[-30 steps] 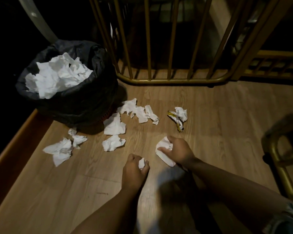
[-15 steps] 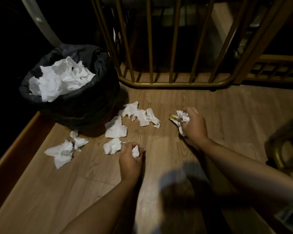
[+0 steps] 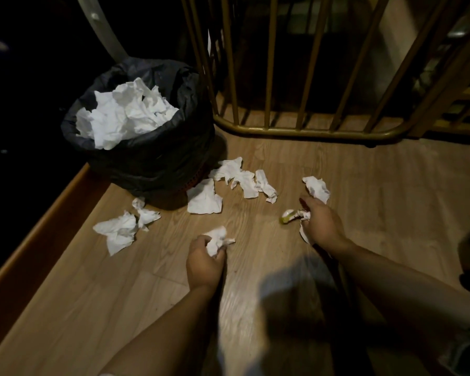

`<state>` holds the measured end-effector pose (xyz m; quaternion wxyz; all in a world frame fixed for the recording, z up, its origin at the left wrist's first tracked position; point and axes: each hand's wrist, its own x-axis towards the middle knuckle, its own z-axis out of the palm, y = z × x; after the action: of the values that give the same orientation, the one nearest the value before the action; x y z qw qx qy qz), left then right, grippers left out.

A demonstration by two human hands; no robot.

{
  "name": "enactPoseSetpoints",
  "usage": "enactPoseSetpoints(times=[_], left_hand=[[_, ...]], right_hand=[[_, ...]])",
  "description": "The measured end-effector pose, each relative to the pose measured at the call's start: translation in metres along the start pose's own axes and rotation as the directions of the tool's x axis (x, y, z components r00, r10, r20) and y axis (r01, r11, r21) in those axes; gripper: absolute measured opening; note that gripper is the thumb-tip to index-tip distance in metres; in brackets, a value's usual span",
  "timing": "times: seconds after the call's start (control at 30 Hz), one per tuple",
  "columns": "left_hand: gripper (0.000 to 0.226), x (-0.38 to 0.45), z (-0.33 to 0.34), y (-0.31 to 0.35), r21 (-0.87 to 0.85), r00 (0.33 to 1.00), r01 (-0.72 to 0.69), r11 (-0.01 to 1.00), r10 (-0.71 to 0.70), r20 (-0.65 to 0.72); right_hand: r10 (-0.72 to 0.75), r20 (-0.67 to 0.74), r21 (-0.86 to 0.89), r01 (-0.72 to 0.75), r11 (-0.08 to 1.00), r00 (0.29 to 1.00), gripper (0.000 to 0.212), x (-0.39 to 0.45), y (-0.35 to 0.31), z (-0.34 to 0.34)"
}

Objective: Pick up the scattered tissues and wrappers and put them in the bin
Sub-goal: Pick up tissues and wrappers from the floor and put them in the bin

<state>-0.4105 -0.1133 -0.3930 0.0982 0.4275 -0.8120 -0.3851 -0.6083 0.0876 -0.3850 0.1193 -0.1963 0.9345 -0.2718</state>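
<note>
L hand is bunching crumpled white tissue, R hand is pinching yellow-green wrapper w/ tissue, prob gathering a handful before reaching black-lined bin

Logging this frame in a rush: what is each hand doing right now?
Left hand: closed on a crumpled tissue.
Right hand: closed on a yellow wrapper and some tissue.

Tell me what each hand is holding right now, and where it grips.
The left hand grips a crumpled tissue by its lower part. The right hand holds a yellow-green wrapper by one end, with tissue bunched under its fingers.
</note>
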Motion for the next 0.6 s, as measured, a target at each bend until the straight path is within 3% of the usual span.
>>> enactPoseSetpoints(times=[0.1,0.17,0.2,0.27,0.33,0.43,0.5,0.6], left_hand=[[0.038,-0.007,-0.001,-0.005,0.035,0.997,-0.013,0.999,0.011,0.070],[0.026,-0.015,-0.002,-0.009,0.089,0.993,-0.075,0.993,0.067,0.095],[0.020,-0.019,-0.002,-0.011,0.103,0.992,-0.102,0.989,0.094,0.083],[0.020,-0.027,-0.003,-0.017,0.097,0.993,-0.110,0.989,0.106,0.045],[0.027,-0.032,-0.006,-0.020,0.000,0.999,-0.038,0.999,0.038,0.035],[0.040,-0.034,-0.018,-0.005,-0.195,0.994,0.098,0.976,-0.105,-0.026],[0.030,-0.030,-0.032,0.019,-0.298,0.984,0.158,0.941,-0.175,-0.030],[0.024,-0.012,-0.054,0.062,-0.319,0.997,0.061,0.946,-0.075,-0.031]], right_hand=[[-0.036,0.058,-0.018,0.038,0.999,0.998,0.047,-0.013,-0.002,0.004],[-0.081,0.067,-0.045,0.084,0.995,0.994,0.027,-0.021,-0.010,0.005],[-0.100,0.070,-0.059,0.104,0.993,0.992,0.029,-0.025,-0.016,0.006],[-0.129,0.047,-0.021,0.130,0.991,0.991,0.056,-0.032,-0.029,0.008],[-0.111,-0.017,0.144,0.112,0.983,0.994,0.060,-0.035,-0.049,0.008],[0.021,-0.115,0.457,0.034,0.889,0.993,0.061,-0.031,-0.082,0.013],[0.083,-0.128,0.573,0.005,0.819,0.988,0.046,-0.022,-0.101,0.016],[0.034,-0.143,0.666,0.071,0.742,0.989,0.039,-0.015,-0.133,0.012]])
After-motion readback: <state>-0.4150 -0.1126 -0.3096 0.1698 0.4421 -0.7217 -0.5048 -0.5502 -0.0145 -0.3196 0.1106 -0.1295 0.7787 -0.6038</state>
